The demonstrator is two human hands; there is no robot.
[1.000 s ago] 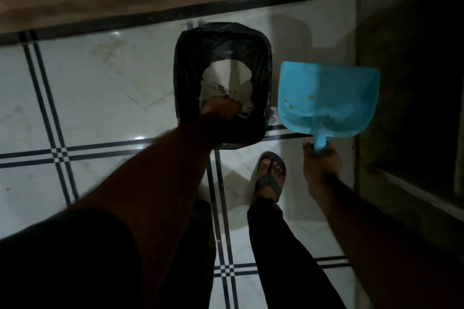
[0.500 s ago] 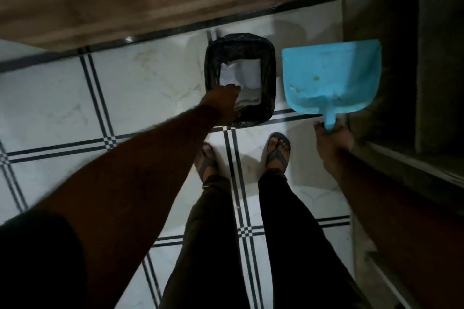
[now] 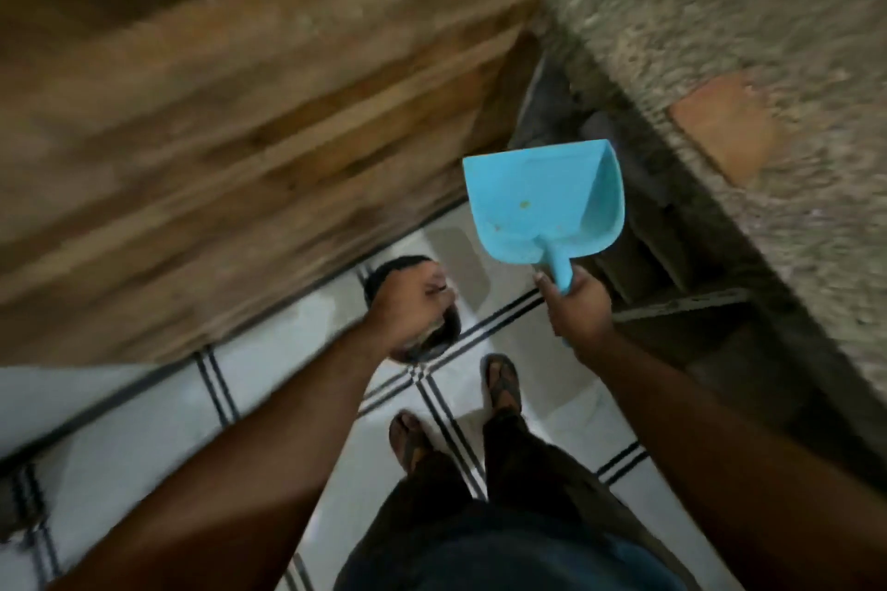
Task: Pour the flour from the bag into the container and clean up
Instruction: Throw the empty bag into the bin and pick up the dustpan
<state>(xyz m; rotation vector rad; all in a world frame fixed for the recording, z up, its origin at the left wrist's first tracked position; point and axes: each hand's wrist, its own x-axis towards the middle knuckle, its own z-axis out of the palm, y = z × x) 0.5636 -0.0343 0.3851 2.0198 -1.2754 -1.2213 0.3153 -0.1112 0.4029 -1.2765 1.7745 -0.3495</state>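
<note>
We're looking down thru a blurred, dim frame w/ both arms stretched out ahead of us. Our right hand [image 3: 578, 310] has its fingers curled tight round the stub handle of the blue dustpan [image 3: 540, 202], thumb on the left side of the handle; the pan is held up in the air, open mouth pointing away from us, tilted a bit to the left, and a few small yellowish specks sit on its inner face. Our left hand [image 3: 413, 302] is balled into a loose fist, fingers folded in toward the palm, hanging over the black-lined bin [image 3: 444, 329]; we can't tell whether anything is pinched inside the fist, or if it touches the bin at all. The bin sits on the white tiled floor [image 3: 269, 379] w/ thin dark double lines, close to the wooden cabinet front [image 3: 230, 144], and most of it is hidden behind the left hand. To the right is a speckled stone counter [image 3: 720, 14], w/ dark shelving under it just behind the dustpan. Our two sandalled feet [image 3: 501, 382] stand on the tiles below the hands. No flour bag or container is visible to us here.
</note>
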